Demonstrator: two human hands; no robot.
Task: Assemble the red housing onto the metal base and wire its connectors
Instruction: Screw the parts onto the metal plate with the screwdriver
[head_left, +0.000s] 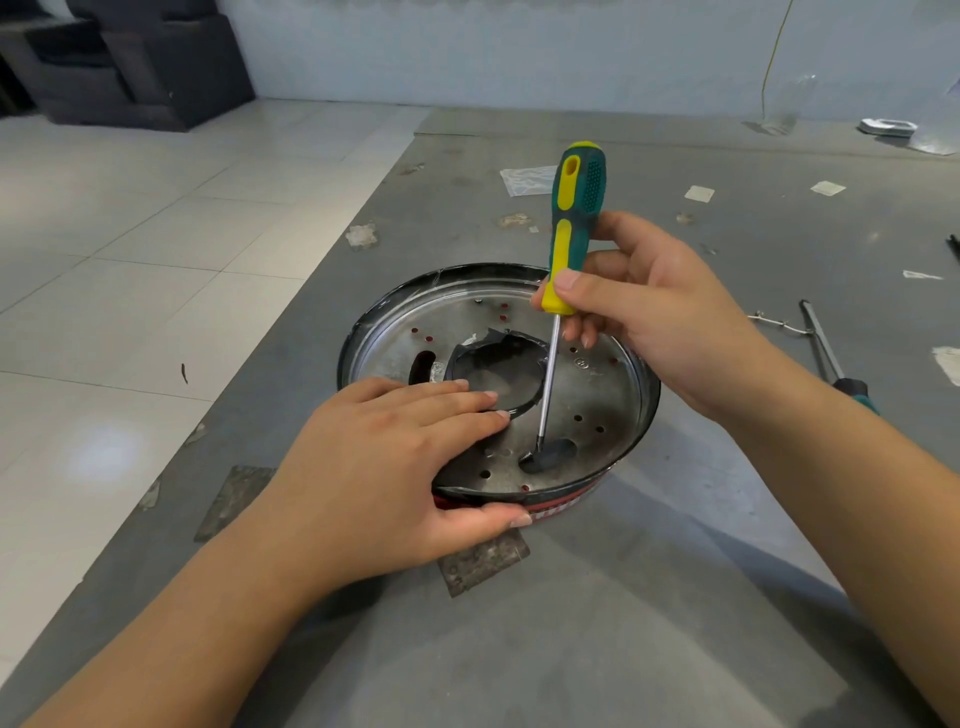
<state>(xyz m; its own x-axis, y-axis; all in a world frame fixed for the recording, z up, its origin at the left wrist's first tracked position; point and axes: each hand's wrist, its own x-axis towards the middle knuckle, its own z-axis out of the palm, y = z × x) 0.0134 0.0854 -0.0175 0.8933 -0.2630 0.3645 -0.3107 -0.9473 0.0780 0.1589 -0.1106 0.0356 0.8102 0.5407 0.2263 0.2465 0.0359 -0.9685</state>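
You work on a grey worktop (597, 623) with scuffs and old tape marks, and a pale tiled floor runs along its left side.

Nearest to you, your left hand (374, 467) lies flat on the metal base (587, 395). Its fingers are straight and together, pressing on the plate beside the large central hole, and the thumb hooks over the near edge. Under that edge a strip of the red housing (550, 512) shows, so the base sits on top of the housing, in the middle of the worktop.

A little farther, your right hand (639, 312) pinches the lower part of the handle of the green and yellow screwdriver (569, 228) between thumb and curled fingers. The shaft goes down steeply, and its tip stands at the edge of a small oval opening in the plate, near the front rim. I cannot tell if a screw is there under the tip.

Beyond, on the right, a second screwdriver (826, 348) lies on the worktop, with scraps of paper and plastic farther back.

The risk, I think, is a slip of the tip. You hold the handle low and lightly, so a hard push could throw it sideways into the opening or toward your left fingertips (498, 413), which are near the shaft. The torn edge of the central hole looks sharp too. If your left hand lifts, the base may turn on the housing and the holes will not match.
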